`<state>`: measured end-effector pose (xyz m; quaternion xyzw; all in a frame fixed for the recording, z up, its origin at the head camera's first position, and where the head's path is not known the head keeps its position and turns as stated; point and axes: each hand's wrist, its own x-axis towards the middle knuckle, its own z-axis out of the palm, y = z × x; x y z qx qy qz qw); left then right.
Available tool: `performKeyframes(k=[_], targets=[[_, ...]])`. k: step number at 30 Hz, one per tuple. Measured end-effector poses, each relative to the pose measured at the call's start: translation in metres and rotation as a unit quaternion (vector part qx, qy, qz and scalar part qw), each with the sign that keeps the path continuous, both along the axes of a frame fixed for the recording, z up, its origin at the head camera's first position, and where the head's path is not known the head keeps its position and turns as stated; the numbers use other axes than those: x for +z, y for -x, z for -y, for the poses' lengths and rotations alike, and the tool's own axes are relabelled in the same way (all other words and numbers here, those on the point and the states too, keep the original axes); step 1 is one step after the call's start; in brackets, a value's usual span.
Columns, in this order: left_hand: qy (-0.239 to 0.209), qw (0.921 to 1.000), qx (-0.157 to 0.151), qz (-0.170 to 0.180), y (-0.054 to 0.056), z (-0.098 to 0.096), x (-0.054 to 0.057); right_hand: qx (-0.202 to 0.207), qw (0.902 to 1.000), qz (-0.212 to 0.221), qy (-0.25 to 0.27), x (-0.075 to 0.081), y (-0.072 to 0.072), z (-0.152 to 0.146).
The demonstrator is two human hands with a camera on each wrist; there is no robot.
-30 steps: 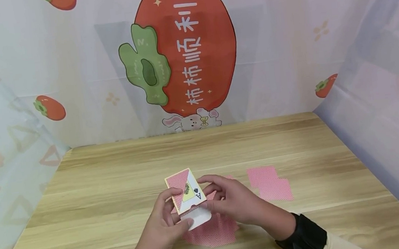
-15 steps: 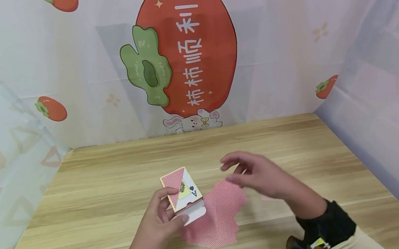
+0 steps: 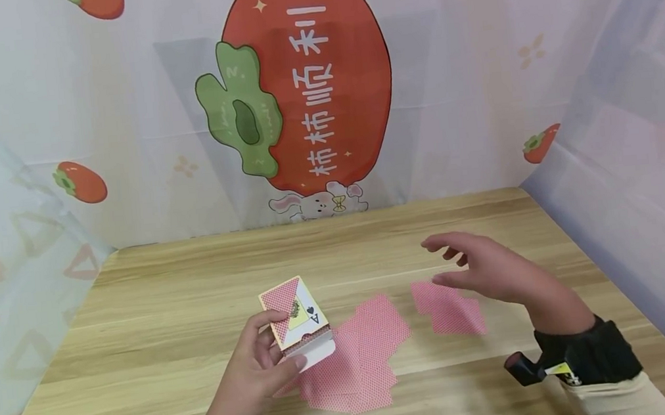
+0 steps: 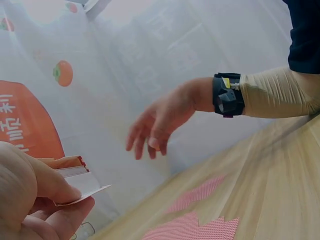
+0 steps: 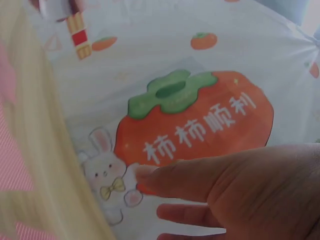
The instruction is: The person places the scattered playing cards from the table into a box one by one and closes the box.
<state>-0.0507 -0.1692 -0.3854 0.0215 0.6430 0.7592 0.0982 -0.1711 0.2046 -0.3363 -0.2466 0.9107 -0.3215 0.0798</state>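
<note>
My left hand (image 3: 251,359) grips a playing card box (image 3: 297,316) with a red-patterned ace of spades front. Its white end flap hangs unfolded toward me, the thumb on it. In the left wrist view, pale layered edges show inside the mouth of the box (image 4: 72,167). Below and right of it, a spread of red-backed playing cards (image 3: 353,377) lies face down, partly hidden by the box. Farther right lies a smaller group of face-down cards (image 3: 455,315). Over that group hovers my right hand (image 3: 486,270), thumb and fingers parted and holding nothing.
The wooden table (image 3: 196,272) reaches back to a hanging cloth (image 3: 432,126) printed with persimmons and a rabbit. Similar cloth sides stand at left and right. A black strap with a small camera (image 3: 525,368) sits on my right wrist.
My right hand has left the box and moved right, over the smaller card group. The box in my left hand has shifted slightly left, exposing more of the card spread.
</note>
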Motion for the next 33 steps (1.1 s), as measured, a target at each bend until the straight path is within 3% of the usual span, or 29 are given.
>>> performKeyframes(k=[5, 11, 17, 33], targets=[[0.003, 0.9998, 0.014, -0.017, 0.0, 0.001, 0.001, 0.018, 0.9965, 0.053, -0.062, -0.017, -0.002, -0.013], [0.011, 0.9994, 0.024, -0.022, 0.0, 0.003, 0.0, 0.01, 0.984, 0.105, -0.144, -0.04, -0.006, -0.022], [0.017, 0.9993, 0.029, -0.015, 0.0, 0.005, 0.0, 0.01, 0.978, 0.1, -0.183, -0.052, -0.009, -0.025], [0.009, 0.9992, 0.012, -0.037, 0.003, 0.009, -0.001, 0.016, 0.9723, 0.083, -0.218, -0.057, -0.007, -0.021]])
